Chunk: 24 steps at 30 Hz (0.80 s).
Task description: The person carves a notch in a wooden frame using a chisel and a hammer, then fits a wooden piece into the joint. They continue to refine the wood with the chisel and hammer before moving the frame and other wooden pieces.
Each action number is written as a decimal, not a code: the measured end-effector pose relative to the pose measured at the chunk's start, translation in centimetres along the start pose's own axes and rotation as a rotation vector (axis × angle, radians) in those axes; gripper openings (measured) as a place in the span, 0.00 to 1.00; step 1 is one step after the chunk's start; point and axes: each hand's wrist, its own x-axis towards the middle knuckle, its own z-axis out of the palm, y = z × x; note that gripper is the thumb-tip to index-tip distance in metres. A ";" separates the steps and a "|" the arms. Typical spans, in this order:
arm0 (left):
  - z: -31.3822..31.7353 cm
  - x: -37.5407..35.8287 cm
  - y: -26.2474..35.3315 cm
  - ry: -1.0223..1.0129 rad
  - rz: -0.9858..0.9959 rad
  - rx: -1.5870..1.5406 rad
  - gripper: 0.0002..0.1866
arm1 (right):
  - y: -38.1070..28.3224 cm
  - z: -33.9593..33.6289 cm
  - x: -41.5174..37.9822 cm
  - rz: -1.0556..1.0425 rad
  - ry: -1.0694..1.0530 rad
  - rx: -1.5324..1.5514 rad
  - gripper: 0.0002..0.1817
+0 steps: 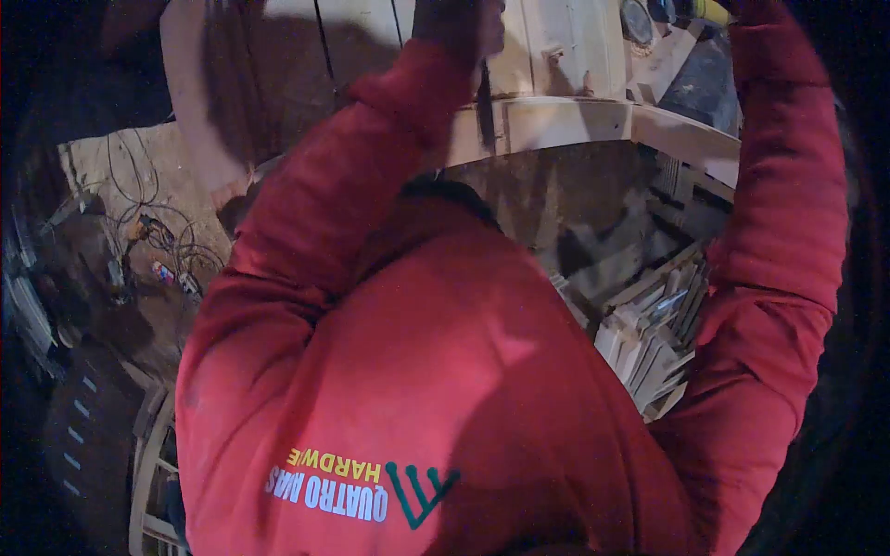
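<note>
My left hand (459, 26) is at the top edge, dark and partly cut off, over a panel of pale wooden boards (570, 46). Its fingers are too shadowed to make out. A curved wooden strip (565, 125) runs along the near edge of the boards, below that hand. At the top right corner, my right hand (756, 9) barely shows, most of it beyond the frame. Close beside it is a yellow object (709, 11), cut off by the frame edge. Both arms reach forward in red sleeves.
Tangled cables (153, 232) lie on a brown board at the left. Stacked wood offcuts (649, 334) stand low on the right, under my right arm. A slatted wooden frame (153, 482) is at the lower left. A dark flat surface (705, 88) lies beyond the strip.
</note>
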 end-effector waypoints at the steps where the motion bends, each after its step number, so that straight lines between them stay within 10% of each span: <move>1: 0.6 -0.5 -0.5 0.025 -0.057 0.030 0.20 | 0.0 1.3 -1.1 -0.097 0.011 -0.105 0.21; 6: -3.8 3.7 -2.2 -0.445 -0.224 -0.388 0.19 | 1.1 2.8 -4.9 0.111 0.095 0.157 0.30; 14: 1.5 -9.6 4.8 -0.252 0.455 1.121 0.20 | 1.8 13.8 -17.3 0.284 0.520 1.293 0.23; 19: -0.4 -15.8 -7.1 -0.231 0.270 1.967 0.20 | 6.3 21.1 -25.6 -0.124 0.350 1.937 0.23; 24: 1.7 -22.2 -10.9 -0.495 0.087 1.711 0.22 | 9.4 22.4 -30.7 -0.399 -0.162 1.862 0.32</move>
